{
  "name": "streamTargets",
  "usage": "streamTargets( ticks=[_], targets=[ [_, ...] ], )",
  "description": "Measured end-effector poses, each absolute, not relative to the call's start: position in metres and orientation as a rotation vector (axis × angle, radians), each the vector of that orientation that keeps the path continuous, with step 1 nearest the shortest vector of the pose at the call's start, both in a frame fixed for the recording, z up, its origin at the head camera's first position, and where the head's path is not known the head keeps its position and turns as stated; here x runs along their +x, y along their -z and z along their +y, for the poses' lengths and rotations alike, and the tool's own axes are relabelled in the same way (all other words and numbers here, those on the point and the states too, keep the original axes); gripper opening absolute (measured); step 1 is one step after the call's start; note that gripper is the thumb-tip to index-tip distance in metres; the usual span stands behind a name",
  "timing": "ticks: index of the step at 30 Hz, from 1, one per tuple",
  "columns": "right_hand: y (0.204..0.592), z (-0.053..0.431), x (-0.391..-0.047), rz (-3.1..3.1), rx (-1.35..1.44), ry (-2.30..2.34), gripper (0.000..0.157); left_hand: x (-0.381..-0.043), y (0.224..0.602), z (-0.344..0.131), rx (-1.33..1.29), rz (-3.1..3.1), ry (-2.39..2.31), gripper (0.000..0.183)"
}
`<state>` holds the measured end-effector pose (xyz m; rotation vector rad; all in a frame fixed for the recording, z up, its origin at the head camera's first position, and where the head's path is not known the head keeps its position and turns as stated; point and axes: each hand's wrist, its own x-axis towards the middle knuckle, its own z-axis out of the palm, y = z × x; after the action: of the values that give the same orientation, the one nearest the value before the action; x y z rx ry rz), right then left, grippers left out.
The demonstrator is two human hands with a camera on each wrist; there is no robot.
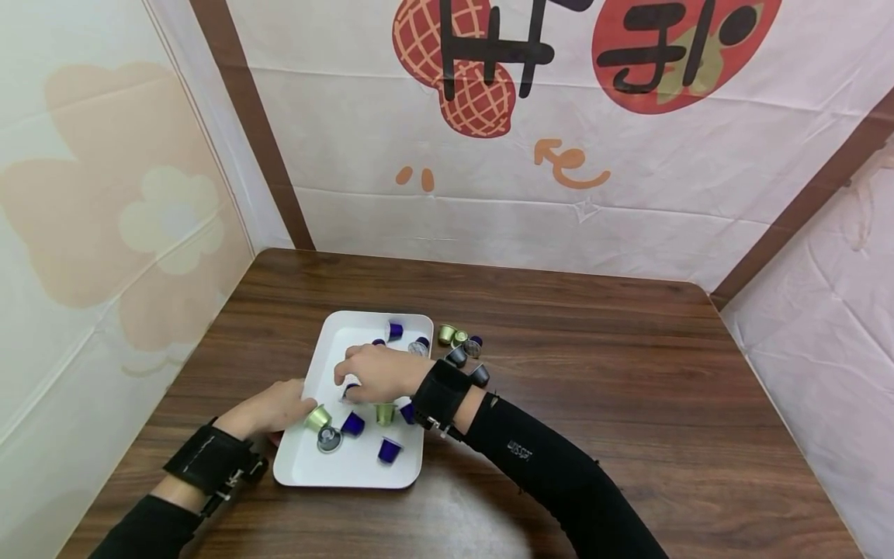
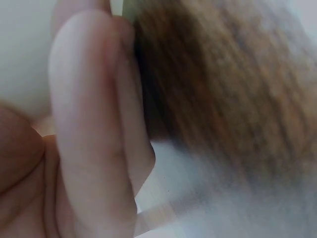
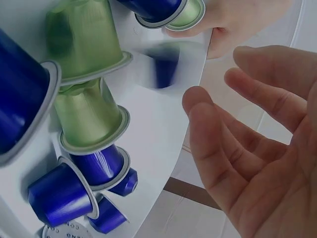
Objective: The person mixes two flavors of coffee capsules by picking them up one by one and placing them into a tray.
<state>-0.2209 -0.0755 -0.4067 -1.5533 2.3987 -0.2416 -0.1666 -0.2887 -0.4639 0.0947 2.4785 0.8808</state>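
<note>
A white tray (image 1: 363, 472) holds several coffee capsules, among them blue ones (image 1: 389, 450), green ones (image 1: 317, 418) and a grey one (image 1: 329, 439). My left hand (image 1: 275, 405) grips the tray's left edge, thumb over the rim; up close in the left wrist view, its fingers (image 2: 89, 124) fill much of the picture. Over the middle of the tray is my right hand (image 1: 380, 373), fingers loosely bent and apart. In the right wrist view nothing lies between those fingers (image 3: 213, 144), and a motion-blurred blue capsule (image 3: 166, 67) shows just beyond the fingertips.
Right of the tray, a small group of capsules lies on the brown wooden table (image 1: 594, 404): green ones (image 1: 446, 334) and dark grey ones (image 1: 457, 356). A printed white cloth (image 1: 489, 225) hangs behind the table, with more cloth at both sides.
</note>
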Motion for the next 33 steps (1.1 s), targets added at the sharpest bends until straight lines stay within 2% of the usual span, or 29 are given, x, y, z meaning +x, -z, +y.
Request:
streamTargets(
  ticks=[7, 17, 26, 33],
  targets=[
    [0.399, -0.056, -0.225, 2.417, -1.518, 0.253, 0.024, -0.166, 0.466, -0.288, 0.089, 2.480, -0.891, 0.033],
    [0.390, 0.003, -0.236, 2.512, -1.478, 0.278, 0.019, -0.166, 0.465, -0.288, 0.078, 2.480, -0.882, 0.039],
    [0.407, 0.055, -0.230, 2.497, -1.413, 0.260, 0.016, -0.166, 0.469, -0.288, 0.065, 2.474, -0.897, 0.035],
    [0.419, 0.075, -0.215, 2.509, -1.390, 0.098, 0.025, -0.166, 0.469, -0.289, 0.090, 2.481, -0.900, 0.035]
  ],
)
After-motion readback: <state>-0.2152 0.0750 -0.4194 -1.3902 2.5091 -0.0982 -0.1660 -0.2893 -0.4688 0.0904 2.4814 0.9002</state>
